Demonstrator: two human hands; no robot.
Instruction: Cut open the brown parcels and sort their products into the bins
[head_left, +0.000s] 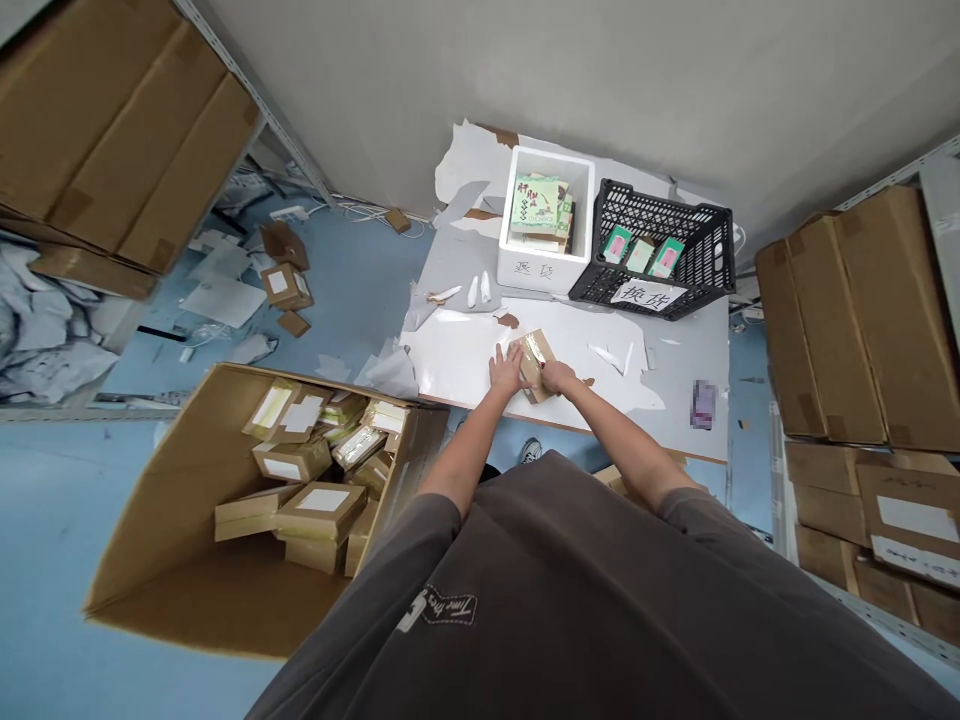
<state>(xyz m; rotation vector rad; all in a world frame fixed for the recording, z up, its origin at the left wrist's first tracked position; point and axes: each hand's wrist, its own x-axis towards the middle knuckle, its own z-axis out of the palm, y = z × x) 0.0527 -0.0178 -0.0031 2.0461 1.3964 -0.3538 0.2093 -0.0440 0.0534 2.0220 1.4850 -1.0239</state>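
On the counter point(694, 345), the left hand point(507, 370) is steadying a taped box point(537, 348), fingers spread; the right hand point(556, 376) is gripping a small reddish thing point(542, 366) — too small to identify. The box is looking unopened — many other parcels point(319, 515) are lying inside the big carton point(169, 500).

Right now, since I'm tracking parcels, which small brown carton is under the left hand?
The carton on the table; those in the big open box lie untouched.
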